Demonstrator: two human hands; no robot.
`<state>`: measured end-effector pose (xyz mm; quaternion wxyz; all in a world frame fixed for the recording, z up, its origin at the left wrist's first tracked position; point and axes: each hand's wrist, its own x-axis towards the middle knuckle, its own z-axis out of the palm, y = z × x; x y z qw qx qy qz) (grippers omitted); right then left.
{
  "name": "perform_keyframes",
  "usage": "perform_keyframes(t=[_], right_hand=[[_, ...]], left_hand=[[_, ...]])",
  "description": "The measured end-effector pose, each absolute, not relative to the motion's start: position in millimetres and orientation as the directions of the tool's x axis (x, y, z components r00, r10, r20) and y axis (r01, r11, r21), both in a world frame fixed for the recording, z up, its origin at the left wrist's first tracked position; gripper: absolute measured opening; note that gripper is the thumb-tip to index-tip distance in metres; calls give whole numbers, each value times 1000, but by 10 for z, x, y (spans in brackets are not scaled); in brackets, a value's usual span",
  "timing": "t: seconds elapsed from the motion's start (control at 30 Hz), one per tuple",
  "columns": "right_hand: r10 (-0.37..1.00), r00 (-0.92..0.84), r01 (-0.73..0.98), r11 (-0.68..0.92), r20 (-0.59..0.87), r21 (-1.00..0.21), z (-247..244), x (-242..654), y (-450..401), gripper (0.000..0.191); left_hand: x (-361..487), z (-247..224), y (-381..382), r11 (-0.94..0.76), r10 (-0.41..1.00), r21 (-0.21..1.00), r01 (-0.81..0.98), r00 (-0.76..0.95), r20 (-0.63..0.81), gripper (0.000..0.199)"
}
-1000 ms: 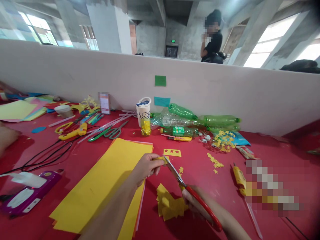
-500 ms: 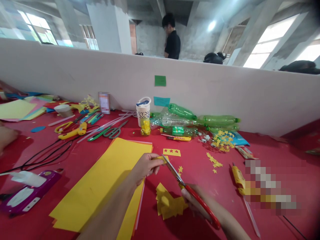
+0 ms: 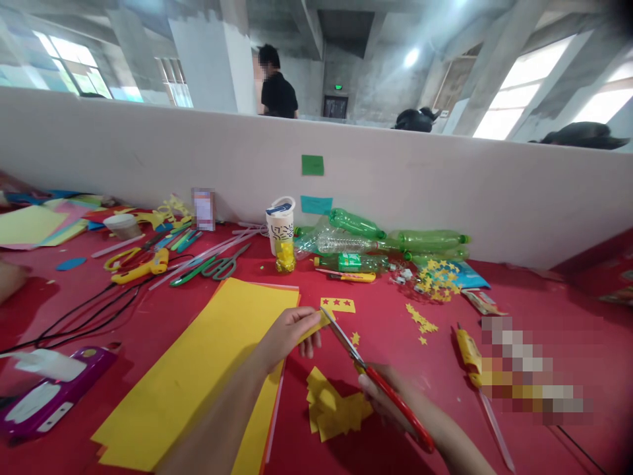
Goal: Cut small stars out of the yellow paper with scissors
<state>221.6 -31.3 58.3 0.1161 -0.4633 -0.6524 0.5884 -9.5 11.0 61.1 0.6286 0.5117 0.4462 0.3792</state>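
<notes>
Between thumb and fingers, my left hand (image 3: 293, 333) pinches a small yellow paper piece (image 3: 324, 321). My right hand (image 3: 388, 396) is wrapped round red-handled scissors (image 3: 395, 394), whose blade tips meet the edge of that piece. Just beyond lies a yellow strip with star-shaped cutouts (image 3: 337, 305). A small cut star (image 3: 355, 338) rests by the blades. Yellow scraps (image 3: 336, 406) are piled below the scissors. Under my left forearm spreads a stack of yellow sheets (image 3: 198, 369) with orange and pale edges showing.
Green bottles (image 3: 356, 224), a white cup (image 3: 281, 227) and a utility knife (image 3: 351, 276) lie towards the white partition (image 3: 445, 178). Yellow stars (image 3: 421, 320) are scattered right of centre. Glue guns (image 3: 469, 356) flank both sides. Grey scissors (image 3: 225, 262) and a purple power strip (image 3: 59, 389) are at left.
My left fingers have shifted slightly and more of the yellow piece shows. The scissors stay at its edge. In the background, a standing person has moved left.
</notes>
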Motion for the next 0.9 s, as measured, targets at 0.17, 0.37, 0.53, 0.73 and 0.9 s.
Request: perform_keyframes(t=[0.17, 0.37, 0.53, 0.73, 0.9], right_hand=[[731, -560, 427, -149, -391, -892, 593, 2242, -325, 51], [736, -550, 356, -219, -394, -908, 556, 2229, -317, 54], [734, -537, 395, -216, -416, -893, 564, 2226, -318, 54], [719, -559, 410, -192, -412, -892, 638, 2238, -325, 52], [698, -571, 417, -206, -432, -885, 649, 2241, -321, 50]], left_hand=[[-64, 643, 76, 83, 949, 996, 32, 301, -89, 30], [-55, 602, 98, 64, 968, 997, -50, 244, -50, 22], [-25, 577, 103, 86, 973, 989, -121, 222, -57, 20], [-55, 555, 115, 45, 985, 997, -63, 167, -34, 19], [-105, 536, 130, 77, 981, 997, -29, 179, -71, 18]])
